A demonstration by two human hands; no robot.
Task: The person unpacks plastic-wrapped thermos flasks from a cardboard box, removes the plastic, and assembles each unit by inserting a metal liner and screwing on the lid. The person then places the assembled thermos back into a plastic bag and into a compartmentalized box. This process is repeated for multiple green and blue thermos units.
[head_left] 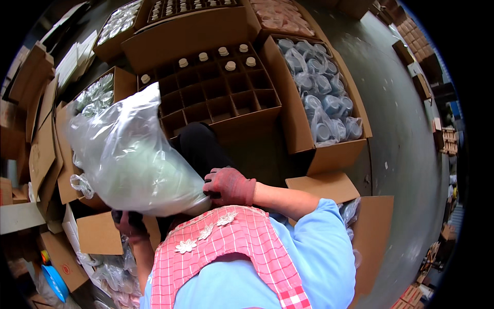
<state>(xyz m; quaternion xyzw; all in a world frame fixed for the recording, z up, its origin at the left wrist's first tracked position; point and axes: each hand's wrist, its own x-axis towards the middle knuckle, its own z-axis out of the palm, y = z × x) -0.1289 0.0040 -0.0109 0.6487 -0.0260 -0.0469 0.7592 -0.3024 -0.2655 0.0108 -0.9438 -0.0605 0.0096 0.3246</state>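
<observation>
No legible lettering or numbers.

"Where's the bag (136, 159)?"
"Near left. The right grip (230, 186) curls on its right end; the left grip (130, 225) sits under its near edge."
"And beyond?"
"A divided box (242, 122) with white caps (230, 66); right of it, bagged blue pieces (321, 84)."

From here I see only part of the left hand (133, 225); the clear plastic bag (121, 121) covers its fingertips, lower left of centre. The bag's left edge blurs, and its film veils the pale green contents (149, 177). My frame's top crops the pink wrapped items (282, 15). Along the right rim, stacked goods (450, 141) are too small for me to identify.
</observation>
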